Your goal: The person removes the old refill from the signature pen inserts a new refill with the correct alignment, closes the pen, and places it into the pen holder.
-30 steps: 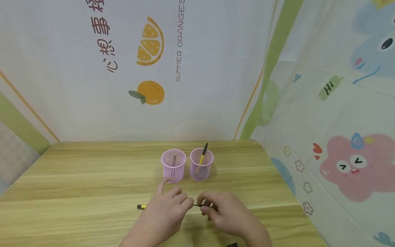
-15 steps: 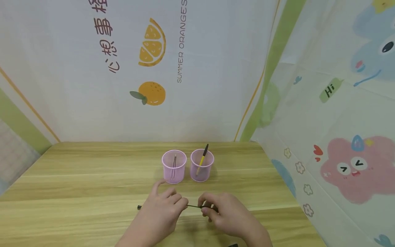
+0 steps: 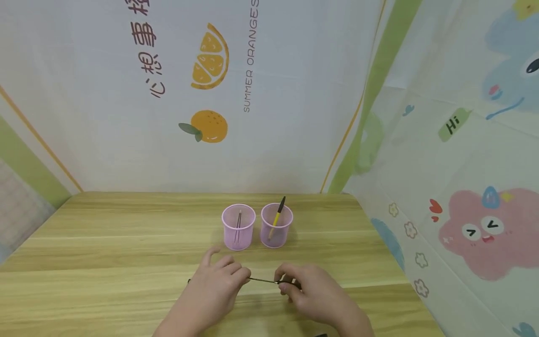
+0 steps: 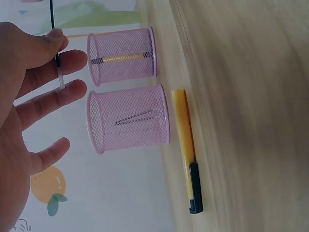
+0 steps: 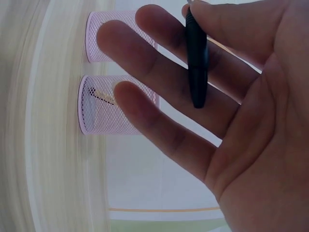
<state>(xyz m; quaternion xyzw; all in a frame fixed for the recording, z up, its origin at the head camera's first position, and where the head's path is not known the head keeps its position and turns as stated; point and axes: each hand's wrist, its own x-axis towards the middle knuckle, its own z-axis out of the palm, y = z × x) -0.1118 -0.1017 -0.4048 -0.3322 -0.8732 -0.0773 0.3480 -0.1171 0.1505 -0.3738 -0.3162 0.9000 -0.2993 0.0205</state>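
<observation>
In the head view my left hand [image 3: 214, 286] pinches a thin dark pen refill [image 3: 262, 280] between thumb and fingertips; the clear end of the refill [image 4: 60, 79] shows in the left wrist view. My right hand [image 3: 313, 291] grips a black tapered pen front section [image 5: 197, 63] between thumb and fingers, at the refill's other end. The refill stretches between both hands above the table. A yellow pen barrel [image 4: 183, 125] with a black clip end lies on the wood beside the left hand, mostly hidden behind that hand in the head view.
Two pink mesh cups stand behind the hands. The left cup [image 3: 229, 239] holds thin dark refills [image 3: 238, 225]; the right cup [image 3: 284, 235] holds a yellow and black pen [image 3: 278, 213]. A dark object [image 3: 322, 335] is cut off at the bottom edge, near the right forearm.
My left hand has shifted left, away from the right hand, and more of the refill shows between them. The left hand now covers nearly all of the barrel.
</observation>
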